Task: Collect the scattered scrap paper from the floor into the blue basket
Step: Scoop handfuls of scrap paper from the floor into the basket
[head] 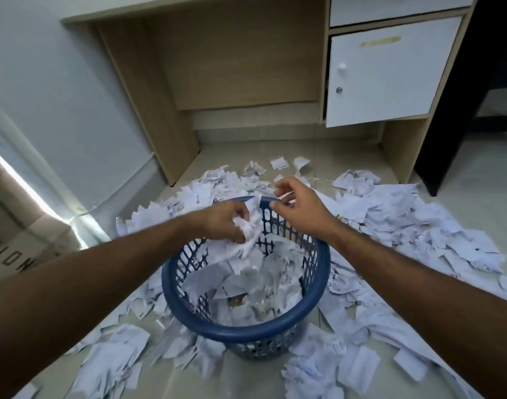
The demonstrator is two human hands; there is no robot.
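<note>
Both hands hover over the blue basket (246, 326), the left hand (223, 223) clutching a crumpled wad of scrap paper (250, 226) above the half-filled basket, the right hand (298, 205) loosely open and empty, so releasing comes next, then gathering more from the littered floor (476, 174).

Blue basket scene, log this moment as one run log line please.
left hand: holds paper wad over blue basket | right hand: open, empty | basket: partly filled | floor: scrap paper remains
</note>
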